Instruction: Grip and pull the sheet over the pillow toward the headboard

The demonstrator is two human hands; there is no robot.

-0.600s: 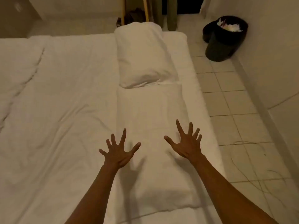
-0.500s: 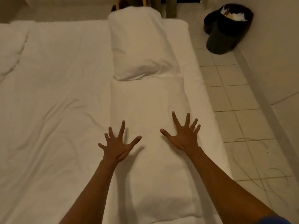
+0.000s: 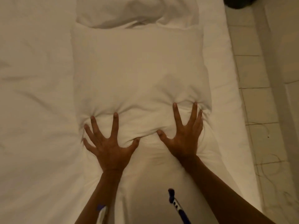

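On the bed: a white, rectangular, soft fabric pillow [image 3: 139, 75] lies flat on the white bedsheet [image 3: 35, 110], near the bed's right-hand edge.
Left hand: the left hand [image 3: 110, 149] presses palm-down on the near left part of the pillow, its fingers [image 3: 115, 125] straight and spread wide, tips sunk into the fabric.
Right hand: the right hand [image 3: 182, 139] presses likewise on the near right part, fingers [image 3: 176, 117] splayed and straight; nothing is pinched or enclosed.
Pillow surface: puckers radiate from each fingertip, and a raised ridge of filling stands between the two hands.
Second pillow: a crumpled white pillow [image 3: 129, 10] touches the far end of the first.
Surroundings: pale tiled floor [image 3: 252, 73] to the right; a dark bin [image 3: 239, 2] at the top edge, only partly in view.
Step in hand: judged to be pressing flat and smoothing the pillow.
Next move calls for: probably an even outward sweep of both palms to disperse the ridge, with equal pressure so the pillow does not slide toward the bed's edge.
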